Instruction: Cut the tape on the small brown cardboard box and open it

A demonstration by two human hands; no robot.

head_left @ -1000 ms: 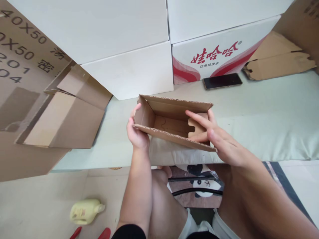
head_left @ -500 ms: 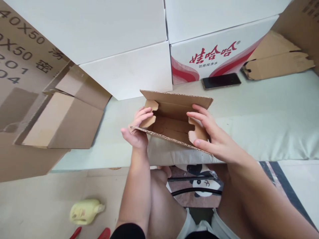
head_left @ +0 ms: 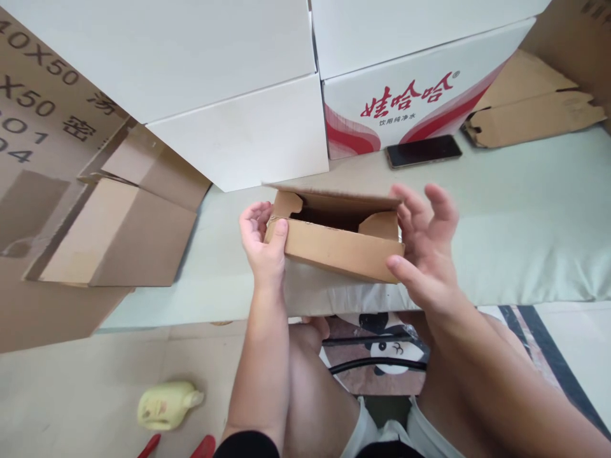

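A small brown cardboard box [head_left: 341,248] is held just above the cloth-covered surface, its top partly open. The near long panel slants in over the opening, and the far flap [head_left: 334,193] stands up. Small end flaps show at both sides, and the inside is dark. My left hand [head_left: 265,238] grips the left end, thumb on the near panel and fingers curled round the end. At the right end, my right hand [head_left: 427,248] is open with fingers spread. Its thumb lies at the near right corner; whether it presses there I cannot tell.
White cartons [head_left: 238,140] stand stacked behind, one with red lettering [head_left: 410,95]. A phone [head_left: 424,151] lies before them. Flattened cardboard [head_left: 534,117] rests at the right; larger cardboard boxes [head_left: 119,235] stand left. A yellow bottle [head_left: 167,405] is on the floor.
The near flap has tilted inward over the opening. My left thumb has moved onto it. My right hand has drawn off the right end flap and spread its fingers outside the box.
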